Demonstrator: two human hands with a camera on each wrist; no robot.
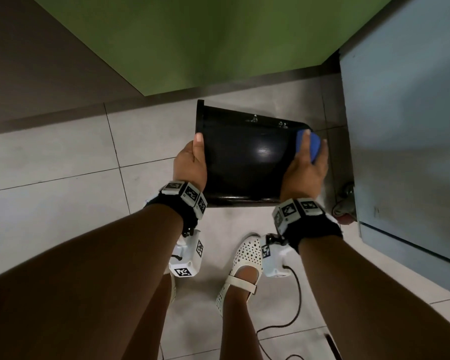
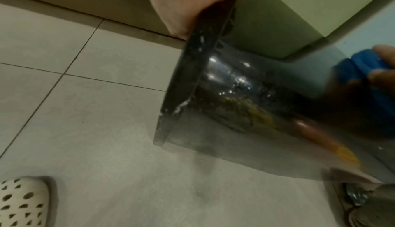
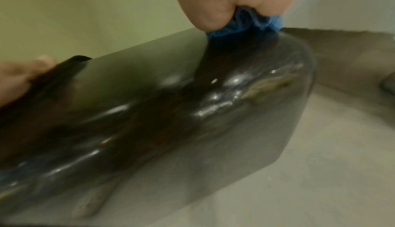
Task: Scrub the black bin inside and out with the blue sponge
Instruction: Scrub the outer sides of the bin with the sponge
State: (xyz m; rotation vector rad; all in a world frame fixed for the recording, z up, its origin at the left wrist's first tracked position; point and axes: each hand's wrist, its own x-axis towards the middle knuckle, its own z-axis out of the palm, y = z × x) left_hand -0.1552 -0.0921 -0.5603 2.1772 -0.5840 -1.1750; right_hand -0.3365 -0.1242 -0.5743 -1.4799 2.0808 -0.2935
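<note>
— Bin's position?
— Bin [image 1: 244, 157] was on its side above the floor [image 1: 63, 157], left hand [image 1: 191, 162] gripping its rim.
— Sponge?
— Right hand [image 1: 305, 165] pinched the sponge [image 1: 313, 146] against the base edge, just beside a cabinet [image 1: 405, 126].

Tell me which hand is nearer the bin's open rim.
Left. The left hand grips the black bin at its rim; the right hand presses the blue sponge near the base.

Count: 1 black bin [image 1: 244, 157], 1 blue sponge [image 1: 313, 148], 2 hands, 2 white perforated shoes, 2 wrist camera rigs, 1 caster wheel [image 1: 344, 211].
</note>
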